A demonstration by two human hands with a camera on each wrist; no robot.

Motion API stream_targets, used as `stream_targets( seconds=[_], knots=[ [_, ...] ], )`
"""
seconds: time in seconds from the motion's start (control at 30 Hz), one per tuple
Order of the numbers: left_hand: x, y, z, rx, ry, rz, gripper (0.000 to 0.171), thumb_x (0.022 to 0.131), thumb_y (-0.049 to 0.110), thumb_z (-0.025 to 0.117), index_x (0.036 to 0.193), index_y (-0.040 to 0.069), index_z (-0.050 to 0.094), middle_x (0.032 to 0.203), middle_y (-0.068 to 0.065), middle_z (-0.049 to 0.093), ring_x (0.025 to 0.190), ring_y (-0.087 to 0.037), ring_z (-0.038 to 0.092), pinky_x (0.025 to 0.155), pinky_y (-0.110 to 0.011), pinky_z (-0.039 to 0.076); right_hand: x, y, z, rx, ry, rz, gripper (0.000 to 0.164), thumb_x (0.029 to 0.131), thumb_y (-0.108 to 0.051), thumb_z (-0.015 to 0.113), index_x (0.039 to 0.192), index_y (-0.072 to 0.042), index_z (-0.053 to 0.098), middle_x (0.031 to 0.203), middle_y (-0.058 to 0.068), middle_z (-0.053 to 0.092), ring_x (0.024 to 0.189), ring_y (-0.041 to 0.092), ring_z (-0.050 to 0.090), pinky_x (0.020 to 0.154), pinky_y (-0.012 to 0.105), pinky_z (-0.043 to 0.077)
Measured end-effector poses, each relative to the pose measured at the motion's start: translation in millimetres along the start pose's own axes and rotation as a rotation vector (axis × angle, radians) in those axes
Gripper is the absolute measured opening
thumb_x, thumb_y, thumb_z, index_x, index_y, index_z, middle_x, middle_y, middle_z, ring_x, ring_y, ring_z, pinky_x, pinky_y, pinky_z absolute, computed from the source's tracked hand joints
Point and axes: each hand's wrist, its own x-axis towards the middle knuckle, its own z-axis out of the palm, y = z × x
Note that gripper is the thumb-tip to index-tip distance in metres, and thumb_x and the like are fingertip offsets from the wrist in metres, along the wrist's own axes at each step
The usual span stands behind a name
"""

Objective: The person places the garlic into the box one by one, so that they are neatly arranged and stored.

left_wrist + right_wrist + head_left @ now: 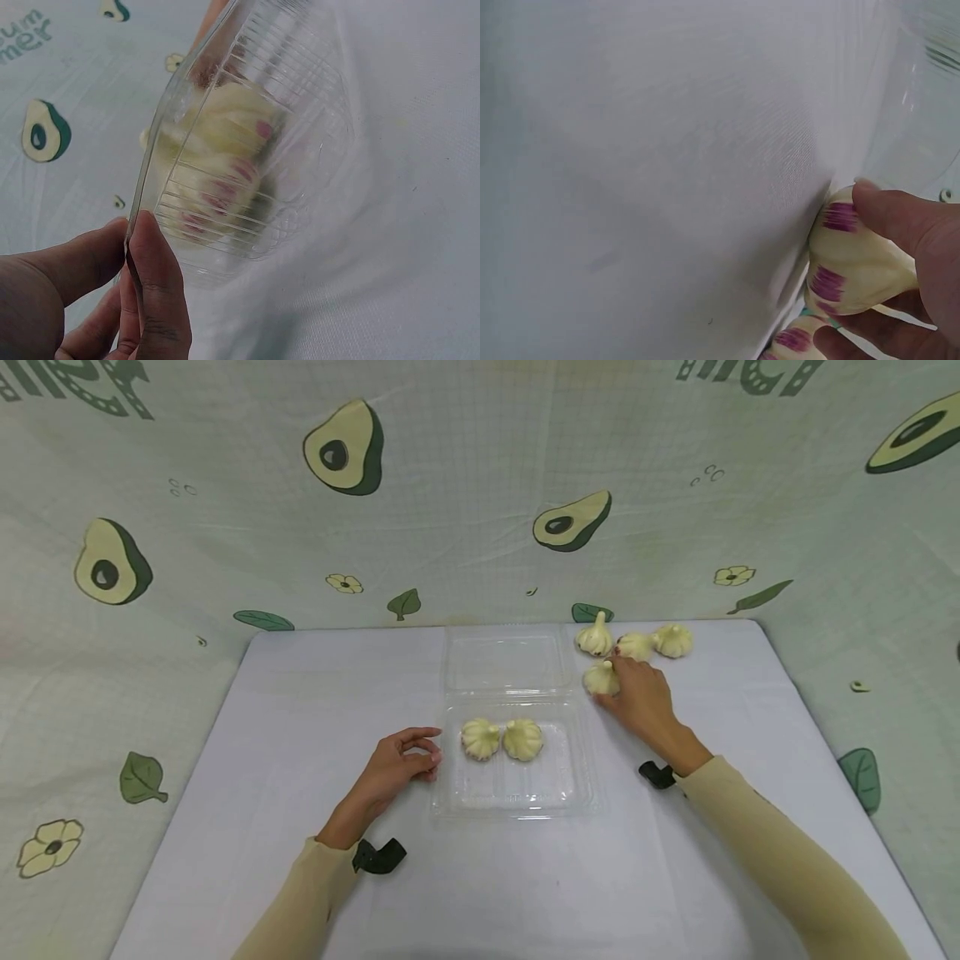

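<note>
A cream garlic bulb (598, 680), marked with purple, is gripped by a right hand (641, 693) just beside a clear plastic container (558, 779), whose lid (506, 660) is laid open at the far side. The near half's left rim is pinched by a left hand (397, 764). Inside, two bulbs (480, 739) (522, 740) are set side by side; three others (595, 637) (634, 647) (672, 641) are clustered beyond the gripped one.

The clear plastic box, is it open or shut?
The clamshell box is open: its lid is folded back, and two garlic bulbs sit uncovered inside.
</note>
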Motion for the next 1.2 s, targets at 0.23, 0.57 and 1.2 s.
stream_targets(
  seconds=[0.23,0.57,1.2],
  knots=[
    [-1.0,0.0,-0.2,-0.007,-0.008,0.005,0.049,0.1,-0.002,0.069,0.147,-0.008,0.055,0.107,-0.009,0.065,0.073,-0.011,0.069,0.072,-0.025,0.062,-8,0,-5,-0.01,-0.005,0.014,0.065,0.09,-0.022,0.085,0.137,0.013,0.058,0.133,0.036,0.062,0.126,0.053,0.057,0.105,0.068,0.044],
    [-0.9,-0.6,-1.6,-0.011,-0.016,0.009,0.05,0.1,-0.004,0.068,0.147,-0.009,0.053,0.107,-0.009,0.064,0.074,-0.011,0.069,0.072,-0.025,0.062,-31,-15,-37,0.032,0.065,-0.013,0.064,0.088,-0.024,0.088,0.135,0.011,0.061,0.127,0.033,0.066,0.117,0.054,0.061,0.099,0.069,0.045],
    [-0.1,-1.5,-2.0,-0.002,-0.012,0.008,0.049,0.1,-0.003,0.069,0.147,-0.008,0.054,0.106,-0.008,0.065,0.073,-0.011,0.069,0.072,-0.025,0.061,-64,-71,-62,0.139,0.095,-0.262,0.061,0.083,-0.017,0.093,0.134,0.001,0.066,0.13,0.016,0.071,0.118,0.04,0.064,0.1,0.061,0.049]
  ],
)
